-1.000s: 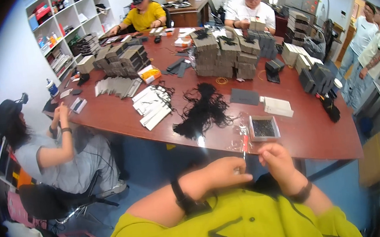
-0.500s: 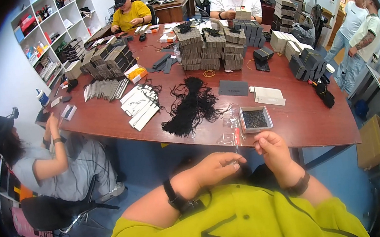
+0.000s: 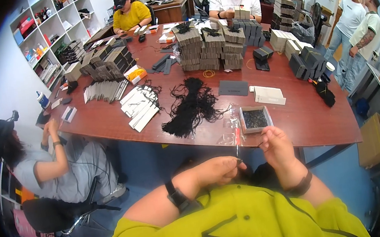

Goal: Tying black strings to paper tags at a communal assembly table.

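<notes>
My left hand [image 3: 221, 169] is closed, its thumb and fingertips pinched around something small and dark. A thin metal shaft [image 3: 237, 152] reaches down to these fingertips from a red piece [image 3: 238, 135] at the table's near edge. To the right, my right hand [image 3: 277, 144] is raised with thumb and forefinger pressed together; a short, thin dark thing shows at the tips, too small to name. Just beyond it stands a small open box [image 3: 269, 114] of tiny dark pieces. A tangled bundle of black cords [image 3: 191, 106] lies left of the box.
Clear plastic bags [image 3: 227, 137] lie by the red piece. White strips [image 3: 140, 106], a dark grey card [image 3: 233, 88] and a pale card sleeve [image 3: 268, 95] lie on the table [image 3: 322, 122]. Tall stacks of grey boxes [image 3: 209, 46] rise behind. Other people sit around or stand at right.
My left fingers have curled from a looser, stretched pose into a pinch at the shaft's lower end. My right hand has moved slightly up and to the right, still pinching.
</notes>
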`<state>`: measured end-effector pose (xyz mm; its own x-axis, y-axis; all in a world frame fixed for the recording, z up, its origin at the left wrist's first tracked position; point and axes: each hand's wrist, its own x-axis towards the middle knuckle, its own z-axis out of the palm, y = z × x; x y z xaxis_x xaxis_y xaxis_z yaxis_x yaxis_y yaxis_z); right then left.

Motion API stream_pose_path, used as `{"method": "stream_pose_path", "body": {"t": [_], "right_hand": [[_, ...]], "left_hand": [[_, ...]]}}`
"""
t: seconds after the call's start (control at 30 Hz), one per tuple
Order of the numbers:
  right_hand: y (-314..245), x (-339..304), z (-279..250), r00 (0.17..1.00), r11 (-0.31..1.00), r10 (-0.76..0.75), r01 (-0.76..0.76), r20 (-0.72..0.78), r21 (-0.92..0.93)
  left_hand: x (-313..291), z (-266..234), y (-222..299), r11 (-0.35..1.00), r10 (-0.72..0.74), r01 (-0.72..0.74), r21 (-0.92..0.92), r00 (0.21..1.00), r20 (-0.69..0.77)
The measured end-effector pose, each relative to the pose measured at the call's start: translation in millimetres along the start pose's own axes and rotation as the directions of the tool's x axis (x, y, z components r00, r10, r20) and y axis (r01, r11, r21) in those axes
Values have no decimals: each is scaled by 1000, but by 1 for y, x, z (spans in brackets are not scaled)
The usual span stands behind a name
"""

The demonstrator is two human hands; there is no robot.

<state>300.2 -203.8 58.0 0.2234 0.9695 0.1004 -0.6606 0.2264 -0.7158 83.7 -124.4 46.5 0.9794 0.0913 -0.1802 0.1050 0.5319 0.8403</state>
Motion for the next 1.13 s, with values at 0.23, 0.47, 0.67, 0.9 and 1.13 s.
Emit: {"method": "stream_pose_path", "body": {"t": [0.23,0.47,0.67,0.9,1.13], "right_hand": [[5,3,-8,993,998,-26,21,-113,-51],[7,2,-21,978,960,190,-204,-86,-193],[-18,-22,-23,983,816,128,-181,-135,-549],[-38,-95,-71,859,643,433,-507,-274,-574],[-52,-193,-132,644,517,611,-765,-461,-383]], "left_hand": [[-6,-4,3,832,254,-143,537,958,-138],[-22,-9,45,230,398,231,946,864,-308],[-76,-100,110,275,621,560,782,517,-589],[-103,-211,76,24,751,761,648,414,-515],[-106,-140,130,-27,923,420,907,358,-138]]}}
